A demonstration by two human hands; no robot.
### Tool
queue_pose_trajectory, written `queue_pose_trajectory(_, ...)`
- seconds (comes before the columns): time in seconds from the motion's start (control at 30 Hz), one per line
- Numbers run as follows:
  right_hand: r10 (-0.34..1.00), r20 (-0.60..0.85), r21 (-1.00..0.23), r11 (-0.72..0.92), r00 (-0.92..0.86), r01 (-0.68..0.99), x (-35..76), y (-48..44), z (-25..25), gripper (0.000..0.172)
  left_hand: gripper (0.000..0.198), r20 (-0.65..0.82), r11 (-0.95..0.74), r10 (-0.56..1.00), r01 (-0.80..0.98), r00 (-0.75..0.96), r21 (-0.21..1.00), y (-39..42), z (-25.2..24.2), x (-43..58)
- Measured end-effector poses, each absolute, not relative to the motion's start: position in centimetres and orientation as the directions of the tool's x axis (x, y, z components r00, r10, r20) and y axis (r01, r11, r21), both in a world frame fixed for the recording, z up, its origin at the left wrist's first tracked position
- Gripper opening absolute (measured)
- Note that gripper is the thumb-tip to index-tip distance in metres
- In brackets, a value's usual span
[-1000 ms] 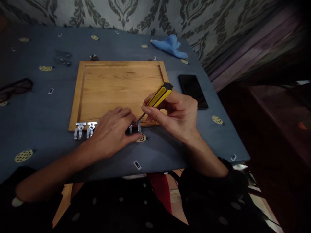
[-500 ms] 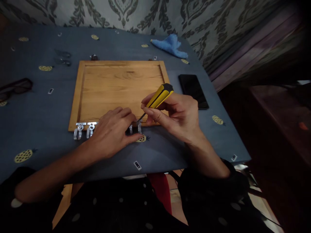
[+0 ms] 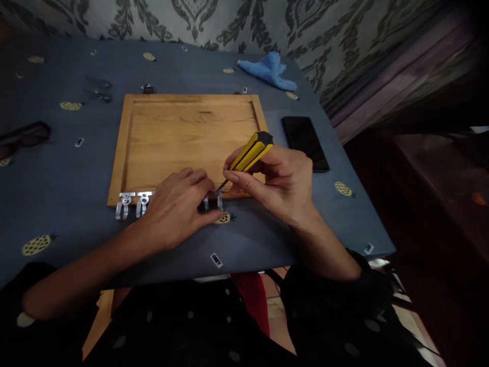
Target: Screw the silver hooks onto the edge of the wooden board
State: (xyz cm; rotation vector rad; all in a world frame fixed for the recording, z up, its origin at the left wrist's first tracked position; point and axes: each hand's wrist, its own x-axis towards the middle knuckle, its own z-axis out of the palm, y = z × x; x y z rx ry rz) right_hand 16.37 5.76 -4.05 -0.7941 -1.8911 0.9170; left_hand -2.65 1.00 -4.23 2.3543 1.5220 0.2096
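A framed wooden board lies flat on the table, with silver metal hooks along its near edge. My right hand is closed around a yellow-and-black screwdriver, tilted with its handle up to the right. The thin shaft reaches down to a metal hook near the middle of that edge; the exact tip is too small to make out. My left hand rests over the edge beside it, fingers on top and thumb below, gripping about this hook. Part of the row of hooks is hidden beneath it.
A black phone lies right of the board, and a blue cloth lies at the back right. Dark-framed glasses are at the left. Small dark fittings show at the board's far edge. The table ends at the right.
Almost nothing differs. Both hands, the screwdriver and the hooks keep their places; only a very slight shift of the view shows.
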Motion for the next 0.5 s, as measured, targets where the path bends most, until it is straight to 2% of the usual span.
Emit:
queue_pose_trajectory(0.13, 0.819, 0.416, -0.827, 0.521, -0.395, 0.21, 16.32, 5.68, -4.25, 0.031, 0.034, -0.055, -0.375, 0.907, 0.862, 0.417, 0.342, 1.0, -4.22, -2.62)
queue_pose_trajectory(0.5, 0.8, 0.461, -0.821, 0.549, -0.384, 0.158, 16.24, 5.66, -4.88, 0.023, 0.032, -0.016, -0.403, 0.901, 0.852, 0.433, 0.334, 0.97, -4.46, -2.76)
